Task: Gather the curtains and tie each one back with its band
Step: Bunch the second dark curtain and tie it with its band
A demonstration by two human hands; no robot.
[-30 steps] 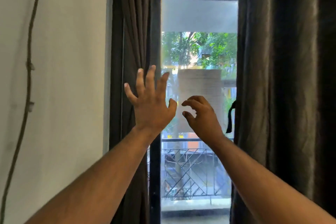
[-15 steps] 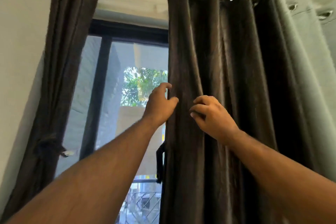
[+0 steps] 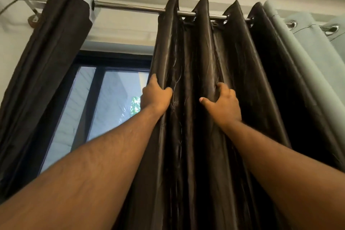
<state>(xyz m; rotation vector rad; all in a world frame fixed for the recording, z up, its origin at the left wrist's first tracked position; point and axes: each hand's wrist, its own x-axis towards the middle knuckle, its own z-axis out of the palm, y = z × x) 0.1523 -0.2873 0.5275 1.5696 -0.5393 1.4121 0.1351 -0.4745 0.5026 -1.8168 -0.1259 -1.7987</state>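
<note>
Flanking window (image 3: 112, 102): dark curtains (image 3: 205, 61)

Left curtain (image 3: 43, 73) bunched at rod (image 3: 130, 8) left end; right curtain (image 3: 214, 80) hangs right; window (image 3: 104, 108) between, behind.

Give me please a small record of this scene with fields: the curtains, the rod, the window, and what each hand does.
left hand: grips the leading edge of the dark right curtain
right hand: grips a fold of the same curtain, further right
dark right curtain: hangs in pleats from the rod, covers the right part of the window
left curtain: dark, bunched at the left end of the rod
grey curtain: hangs right of the dark one, on the same rod
tie band: not in view
window: partly uncovered, between the two dark curtains
</note>
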